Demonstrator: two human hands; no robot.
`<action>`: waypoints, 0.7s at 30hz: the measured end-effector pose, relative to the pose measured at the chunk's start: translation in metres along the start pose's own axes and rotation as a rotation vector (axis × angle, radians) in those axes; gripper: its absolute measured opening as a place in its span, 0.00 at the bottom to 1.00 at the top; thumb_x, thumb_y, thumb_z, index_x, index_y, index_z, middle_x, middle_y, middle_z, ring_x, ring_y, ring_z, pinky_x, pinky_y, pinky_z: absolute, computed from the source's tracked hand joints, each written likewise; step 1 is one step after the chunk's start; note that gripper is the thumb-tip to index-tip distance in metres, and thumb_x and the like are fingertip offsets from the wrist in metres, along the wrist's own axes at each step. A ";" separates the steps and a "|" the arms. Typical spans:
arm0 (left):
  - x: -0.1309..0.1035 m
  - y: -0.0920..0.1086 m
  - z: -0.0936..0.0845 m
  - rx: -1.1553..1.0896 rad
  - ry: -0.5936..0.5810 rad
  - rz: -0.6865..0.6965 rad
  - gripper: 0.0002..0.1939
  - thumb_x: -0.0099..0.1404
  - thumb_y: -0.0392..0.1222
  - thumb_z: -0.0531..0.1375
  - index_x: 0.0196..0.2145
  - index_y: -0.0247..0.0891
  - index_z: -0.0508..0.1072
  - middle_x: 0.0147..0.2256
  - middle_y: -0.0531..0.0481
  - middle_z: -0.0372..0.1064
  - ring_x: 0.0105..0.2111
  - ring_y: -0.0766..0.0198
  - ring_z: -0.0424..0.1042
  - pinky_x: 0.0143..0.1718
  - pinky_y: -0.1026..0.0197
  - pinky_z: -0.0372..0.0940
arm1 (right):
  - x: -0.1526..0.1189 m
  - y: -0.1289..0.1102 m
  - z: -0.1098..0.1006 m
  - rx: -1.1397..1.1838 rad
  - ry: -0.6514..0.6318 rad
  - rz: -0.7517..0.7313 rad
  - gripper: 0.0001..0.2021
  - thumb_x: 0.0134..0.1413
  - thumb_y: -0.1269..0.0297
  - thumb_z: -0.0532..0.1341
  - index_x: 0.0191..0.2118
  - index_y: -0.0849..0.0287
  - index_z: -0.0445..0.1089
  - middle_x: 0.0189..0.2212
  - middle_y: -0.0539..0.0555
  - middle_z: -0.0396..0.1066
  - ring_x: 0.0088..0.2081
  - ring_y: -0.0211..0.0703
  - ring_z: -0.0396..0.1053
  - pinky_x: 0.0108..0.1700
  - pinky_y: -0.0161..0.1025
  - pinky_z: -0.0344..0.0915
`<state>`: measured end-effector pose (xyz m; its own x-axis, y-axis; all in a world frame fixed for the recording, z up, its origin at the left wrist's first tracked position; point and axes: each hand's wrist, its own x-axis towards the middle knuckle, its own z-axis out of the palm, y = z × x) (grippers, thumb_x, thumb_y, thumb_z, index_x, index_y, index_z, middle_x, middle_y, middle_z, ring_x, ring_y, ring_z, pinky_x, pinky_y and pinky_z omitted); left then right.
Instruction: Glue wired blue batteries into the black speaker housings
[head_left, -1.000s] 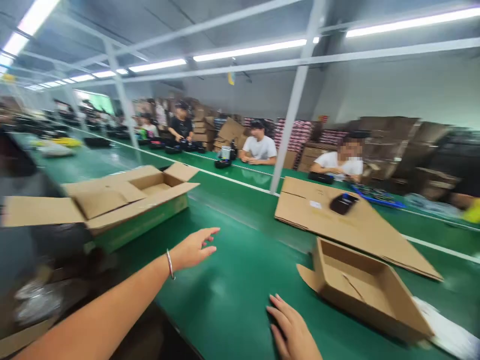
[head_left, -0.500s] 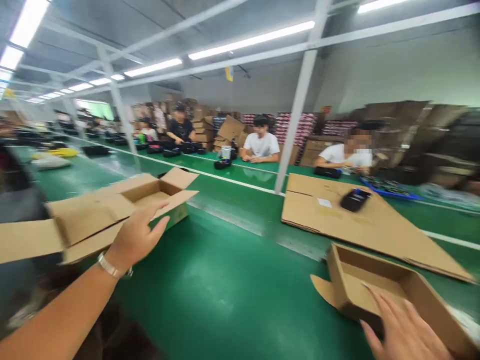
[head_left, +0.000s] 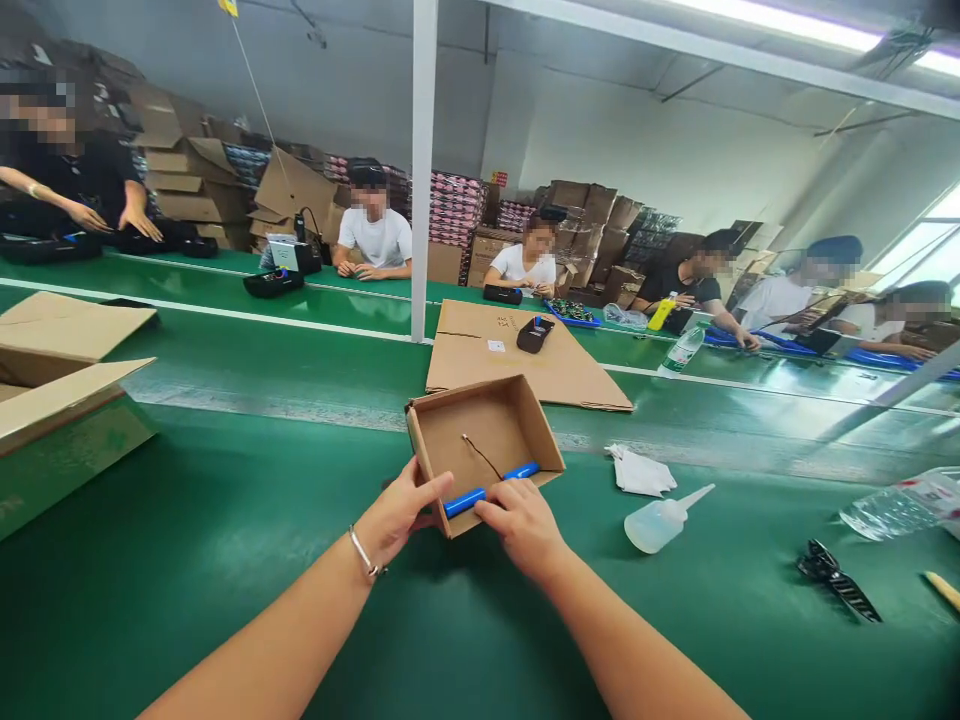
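1. Strip lights (head_left: 787, 20) shine over a workshop where people, including one in a white shirt (head_left: 375, 240), sit along a green work surface (head_left: 247, 620); stacked cartons (head_left: 195, 185) line the back wall.
2. Beyond the hands, a flat cardboard sheet (head_left: 469, 375) bears a black device (head_left: 534, 335); a white cloth (head_left: 641, 472) and a squeeze bottle (head_left: 655, 525) lie to the right, a large carton (head_left: 75, 455) at far left.
3. Front and center, a small cardboard box (head_left: 491, 400) tilts toward the camera, with two blue cylinders (head_left: 465, 502) along its near wall and a thin wire (head_left: 484, 455) inside.
4. Grasping its left side is the left hand (head_left: 394, 510), thumb over the rim; the right hand (head_left: 525, 525) bends its fingers at the cylinders, though whether it grips one cannot be told.
5. Half a second earlier, the box sat lower right, the left hand beside the large carton; the view has since swung right.
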<state>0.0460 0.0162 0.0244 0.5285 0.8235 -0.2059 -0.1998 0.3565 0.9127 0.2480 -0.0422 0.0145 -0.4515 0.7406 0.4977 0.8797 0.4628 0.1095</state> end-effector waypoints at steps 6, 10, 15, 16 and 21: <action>0.009 0.007 0.005 0.359 0.239 0.432 0.32 0.49 0.45 0.66 0.49 0.40 0.59 0.47 0.49 0.65 0.46 0.63 0.67 0.50 0.60 0.65 | -0.002 0.000 0.022 0.095 0.035 0.177 0.16 0.58 0.68 0.54 0.51 0.49 0.64 0.47 0.51 0.65 0.48 0.43 0.57 0.50 0.43 0.52; 0.010 0.001 0.000 0.872 0.277 0.686 0.36 0.47 0.38 0.65 0.53 0.40 0.57 0.51 0.46 0.61 0.51 0.59 0.62 0.60 0.49 0.56 | -0.020 0.001 0.049 0.119 0.047 0.371 0.21 0.50 0.70 0.57 0.52 0.61 0.62 0.50 0.60 0.61 0.51 0.50 0.56 0.52 0.47 0.56; 0.014 0.000 -0.010 1.259 0.180 0.881 0.38 0.49 0.36 0.66 0.56 0.41 0.55 0.54 0.45 0.57 0.57 0.56 0.54 0.63 0.48 0.53 | -0.027 0.011 0.068 0.122 0.069 0.337 0.20 0.53 0.68 0.54 0.53 0.63 0.63 0.50 0.63 0.62 0.54 0.54 0.55 0.53 0.51 0.57; 0.015 0.001 -0.012 1.279 0.179 0.872 0.39 0.49 0.38 0.66 0.56 0.41 0.55 0.54 0.44 0.57 0.57 0.55 0.54 0.61 0.50 0.57 | -0.026 0.013 0.068 0.158 0.051 0.363 0.21 0.53 0.67 0.54 0.53 0.63 0.63 0.50 0.63 0.63 0.54 0.54 0.56 0.53 0.51 0.57; 0.006 0.009 -0.028 1.265 0.263 0.875 0.40 0.49 0.43 0.67 0.56 0.38 0.54 0.54 0.42 0.57 0.57 0.56 0.55 0.60 0.53 0.57 | -0.023 0.015 0.060 0.262 0.009 0.494 0.22 0.45 0.73 0.54 0.50 0.67 0.63 0.47 0.63 0.63 0.49 0.50 0.61 0.51 0.46 0.61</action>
<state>0.0237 0.0367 0.0214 0.4425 0.6682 0.5981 0.5133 -0.7356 0.4420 0.2630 -0.0230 -0.0474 0.0078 0.8965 0.4431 0.9194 0.1678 -0.3557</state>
